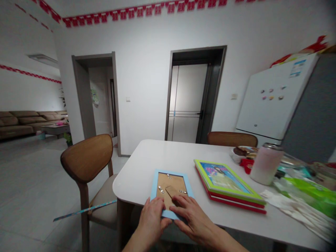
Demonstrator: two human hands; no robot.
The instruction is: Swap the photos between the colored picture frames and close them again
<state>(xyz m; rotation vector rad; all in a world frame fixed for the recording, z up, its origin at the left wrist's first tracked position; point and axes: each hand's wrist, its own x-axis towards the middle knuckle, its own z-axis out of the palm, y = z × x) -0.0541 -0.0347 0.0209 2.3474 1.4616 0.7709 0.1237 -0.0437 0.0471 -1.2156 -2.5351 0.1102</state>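
A light blue picture frame [190, 190] lies back side up near the table's front edge. Its brown backing board [168, 180] shows several metal clips and a stand flap in the middle. My left hand [153, 215] grips the frame's lower left corner, fingers on top and thumb by the front edge. At the lower right, my right hand [190, 213] holds the frame too, its fingers reaching over the backing near the bottom clip. The fingers partly cover that clip and the lower border.
Right of the frame lies a stack of green and red picture frames [228, 180]. Beyond it stand a pink-white bottle [267, 164], a bowl [236, 155] and a green plastic bag [312, 190]. Wooden chairs [89, 157] [232, 139] flank the white table [168, 150]; a patterned strip [85, 211] crosses one seat.
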